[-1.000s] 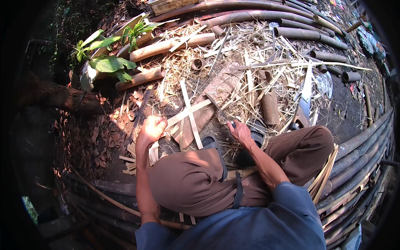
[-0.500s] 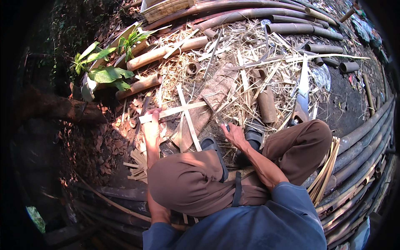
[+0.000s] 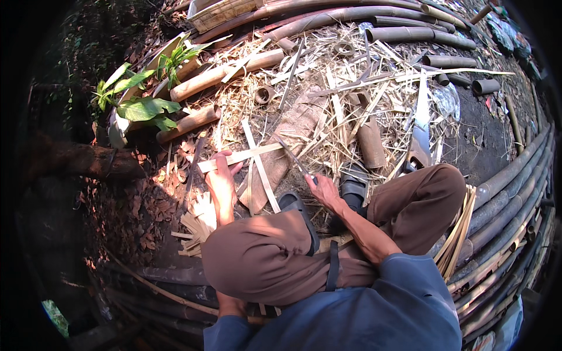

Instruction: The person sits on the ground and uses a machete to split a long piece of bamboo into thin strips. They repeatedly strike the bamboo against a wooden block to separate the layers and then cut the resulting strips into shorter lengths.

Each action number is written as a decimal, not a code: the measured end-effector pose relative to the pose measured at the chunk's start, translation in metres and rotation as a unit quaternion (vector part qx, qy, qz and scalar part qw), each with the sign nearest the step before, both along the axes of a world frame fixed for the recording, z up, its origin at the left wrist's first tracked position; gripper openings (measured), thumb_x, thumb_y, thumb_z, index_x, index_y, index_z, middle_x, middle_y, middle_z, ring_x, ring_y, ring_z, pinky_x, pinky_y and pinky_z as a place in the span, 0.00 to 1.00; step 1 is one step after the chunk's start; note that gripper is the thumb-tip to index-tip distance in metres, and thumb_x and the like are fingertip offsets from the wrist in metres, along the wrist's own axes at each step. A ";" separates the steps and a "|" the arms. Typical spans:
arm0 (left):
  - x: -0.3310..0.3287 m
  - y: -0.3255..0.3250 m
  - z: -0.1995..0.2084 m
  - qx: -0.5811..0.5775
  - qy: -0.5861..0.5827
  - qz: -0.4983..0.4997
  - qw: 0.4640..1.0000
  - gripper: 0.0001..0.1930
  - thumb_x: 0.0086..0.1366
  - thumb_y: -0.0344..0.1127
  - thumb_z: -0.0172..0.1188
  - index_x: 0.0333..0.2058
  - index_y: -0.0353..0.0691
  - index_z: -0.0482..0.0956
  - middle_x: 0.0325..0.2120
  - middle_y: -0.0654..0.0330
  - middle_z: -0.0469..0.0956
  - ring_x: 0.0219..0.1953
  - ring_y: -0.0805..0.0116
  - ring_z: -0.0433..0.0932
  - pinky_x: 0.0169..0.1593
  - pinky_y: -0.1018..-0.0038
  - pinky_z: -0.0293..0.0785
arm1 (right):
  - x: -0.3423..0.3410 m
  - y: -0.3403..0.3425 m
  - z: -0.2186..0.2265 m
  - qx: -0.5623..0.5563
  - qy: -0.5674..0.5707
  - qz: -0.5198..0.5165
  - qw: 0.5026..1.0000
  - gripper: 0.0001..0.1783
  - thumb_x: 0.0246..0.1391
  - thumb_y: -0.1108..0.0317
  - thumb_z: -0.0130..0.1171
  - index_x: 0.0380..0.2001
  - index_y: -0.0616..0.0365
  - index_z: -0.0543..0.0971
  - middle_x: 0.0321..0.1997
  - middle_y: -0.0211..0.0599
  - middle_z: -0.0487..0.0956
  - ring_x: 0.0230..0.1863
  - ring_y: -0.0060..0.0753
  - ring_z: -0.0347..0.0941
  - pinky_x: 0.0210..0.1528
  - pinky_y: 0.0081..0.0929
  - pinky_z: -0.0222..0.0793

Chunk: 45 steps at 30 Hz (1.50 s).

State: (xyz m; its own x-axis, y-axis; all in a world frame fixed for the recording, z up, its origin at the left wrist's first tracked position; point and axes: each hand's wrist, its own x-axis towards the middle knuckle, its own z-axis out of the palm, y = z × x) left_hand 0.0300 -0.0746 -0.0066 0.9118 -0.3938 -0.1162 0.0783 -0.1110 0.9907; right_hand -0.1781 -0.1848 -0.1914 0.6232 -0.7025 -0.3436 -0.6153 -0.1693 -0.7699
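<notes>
My left hand (image 3: 222, 182) is closed round one end of a pale, flat bamboo strip (image 3: 253, 153), holding it out over a long worn wooden slab (image 3: 300, 120). In my right hand (image 3: 324, 191) is a knife (image 3: 294, 158), gripped by its dark handle. Its narrow blade points forward and to the left, with the tip at the far end of the strip. Whether the blade touches the strip, I cannot tell. A second pale strip (image 3: 264, 180) lies across the slab's left side, under the held one.
Several cut strips (image 3: 196, 225) lie by my left knee. A handsaw (image 3: 421, 126) rests right of a short bamboo tube (image 3: 370, 143) among shavings. Bamboo poles (image 3: 503, 199) are stacked at my right; more poles (image 3: 345, 14) lie at the back, near a pale crate (image 3: 225, 13).
My left hand and the held strip have shifted slightly to the right, toward the knife. My right hand still grips the knife in nearly the same pose. The whole view has moved a little.
</notes>
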 end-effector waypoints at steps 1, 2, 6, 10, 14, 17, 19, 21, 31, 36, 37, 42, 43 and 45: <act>-0.001 -0.002 -0.001 -0.006 0.012 0.000 1.000 0.16 0.69 0.36 0.47 0.40 0.27 0.76 0.37 0.50 0.76 0.36 0.62 0.80 0.43 0.68 0.84 | -0.002 -0.006 -0.005 -0.026 0.012 0.003 1.000 0.28 0.63 0.44 0.47 0.35 0.63 0.76 0.26 0.60 0.77 0.33 0.66 0.75 0.38 0.53 0.69; 0.001 -0.004 0.000 -0.008 0.006 -0.001 1.000 0.16 0.69 0.36 0.47 0.40 0.27 0.76 0.37 0.50 0.76 0.36 0.62 0.80 0.43 0.69 0.84 | 0.000 -0.009 -0.010 -0.012 0.001 0.018 1.000 0.28 0.64 0.44 0.47 0.36 0.63 0.76 0.26 0.59 0.78 0.33 0.66 0.75 0.37 0.54 0.69; 0.005 0.000 -0.008 -0.016 0.014 -0.023 0.999 0.16 0.70 0.37 0.47 0.41 0.26 0.76 0.37 0.50 0.76 0.35 0.62 0.80 0.42 0.71 0.84 | -0.003 0.002 -0.012 -0.074 -0.014 0.104 0.992 0.27 0.64 0.46 0.46 0.37 0.62 0.76 0.27 0.55 0.79 0.33 0.63 0.76 0.37 0.54 0.69; 0.008 -0.005 -0.005 0.004 0.005 -0.021 1.000 0.16 0.70 0.37 0.47 0.40 0.27 0.76 0.39 0.50 0.76 0.37 0.62 0.81 0.42 0.71 0.84 | -0.007 -0.015 -0.006 0.026 0.015 0.023 0.999 0.33 0.63 0.41 0.45 0.34 0.66 0.76 0.31 0.68 0.77 0.39 0.70 0.75 0.42 0.55 0.70; 0.011 0.004 -0.001 0.013 -0.003 -0.024 1.000 0.17 0.71 0.38 0.47 0.40 0.28 0.76 0.39 0.51 0.76 0.39 0.62 0.80 0.42 0.70 0.83 | -0.007 -0.003 -0.002 0.024 0.016 0.025 0.999 0.32 0.63 0.41 0.45 0.35 0.65 0.76 0.29 0.66 0.78 0.39 0.66 0.76 0.43 0.53 0.69; 0.016 0.034 0.007 -0.073 0.024 -0.040 0.996 0.17 0.73 0.39 0.48 0.45 0.26 0.73 0.42 0.48 0.76 0.41 0.58 0.80 0.48 0.65 0.82 | -0.010 -0.011 -0.016 0.074 -0.006 -0.019 0.997 0.34 0.63 0.40 0.44 0.37 0.68 0.76 0.30 0.67 0.77 0.39 0.68 0.76 0.44 0.53 0.68; 0.023 0.070 0.026 -0.061 0.008 -0.026 0.998 0.19 0.73 0.41 0.48 0.47 0.27 0.71 0.43 0.45 0.77 0.43 0.56 0.80 0.51 0.62 0.80 | -0.009 -0.009 -0.026 0.071 0.014 -0.034 0.997 0.34 0.64 0.41 0.44 0.38 0.68 0.75 0.33 0.67 0.77 0.41 0.67 0.75 0.44 0.52 0.68; 0.024 0.087 0.021 -0.128 0.068 -0.039 0.989 0.18 0.72 0.41 0.51 0.47 0.26 0.71 0.43 0.44 0.77 0.44 0.55 0.81 0.51 0.61 0.81 | -0.014 -0.012 -0.060 -0.075 0.033 -0.073 0.994 0.33 0.65 0.42 0.43 0.43 0.68 0.75 0.35 0.66 0.76 0.45 0.64 0.74 0.45 0.50 0.68; -0.046 0.121 0.027 -0.170 0.270 -0.011 0.948 0.18 0.72 0.42 0.53 0.48 0.31 0.72 0.44 0.48 0.77 0.39 0.59 0.82 0.47 0.64 0.80 | 0.049 -0.041 0.080 0.256 -0.374 -0.109 0.884 0.24 0.60 0.59 0.61 0.53 0.62 0.72 0.42 0.36 0.76 0.41 0.24 0.73 0.43 0.23 0.74; -0.037 0.124 -0.015 -0.044 0.207 -0.149 0.966 0.20 0.71 0.42 0.55 0.50 0.30 0.72 0.43 0.50 0.79 0.36 0.61 0.81 0.45 0.67 0.78 | 0.052 -0.036 0.129 0.196 -0.297 -0.074 0.932 0.21 0.58 0.61 0.62 0.47 0.64 0.71 0.34 0.37 0.79 0.37 0.23 0.77 0.38 0.22 0.75; -0.035 0.121 -0.029 -0.015 0.181 -0.184 0.966 0.20 0.70 0.42 0.55 0.51 0.30 0.72 0.42 0.50 0.79 0.36 0.61 0.81 0.45 0.68 0.78 | 0.052 -0.034 0.123 0.196 -0.338 -0.084 0.917 0.20 0.58 0.61 0.63 0.46 0.64 0.71 0.29 0.37 0.79 0.35 0.24 0.79 0.36 0.22 0.75; -0.050 0.041 0.019 0.238 -0.194 -0.236 0.922 0.18 0.69 0.40 0.55 0.51 0.33 0.73 0.28 0.56 0.79 0.31 0.71 0.79 0.38 0.75 0.76 | 0.062 -0.021 0.116 0.228 -0.395 -0.059 0.888 0.19 0.61 0.59 0.59 0.47 0.64 0.74 0.30 0.32 0.78 0.31 0.18 0.74 0.33 0.20 0.70; -0.053 0.031 0.028 0.315 -0.214 -0.270 0.884 0.18 0.69 0.40 0.55 0.50 0.34 0.74 0.25 0.58 0.79 0.28 0.73 0.79 0.35 0.76 0.75 | 0.064 -0.020 0.118 0.223 -0.404 -0.063 0.885 0.19 0.62 0.59 0.58 0.47 0.63 0.75 0.30 0.31 0.78 0.30 0.18 0.72 0.33 0.19 0.69; -0.042 0.037 0.000 0.273 -0.052 -0.297 0.914 0.16 0.70 0.41 0.54 0.48 0.35 0.76 0.20 0.61 0.75 0.24 0.76 0.76 0.30 0.77 0.72 | 0.067 -0.019 0.140 0.202 -0.394 -0.057 0.895 0.18 0.63 0.59 0.59 0.51 0.58 0.77 0.28 0.24 0.76 0.29 0.15 0.69 0.32 0.16 0.68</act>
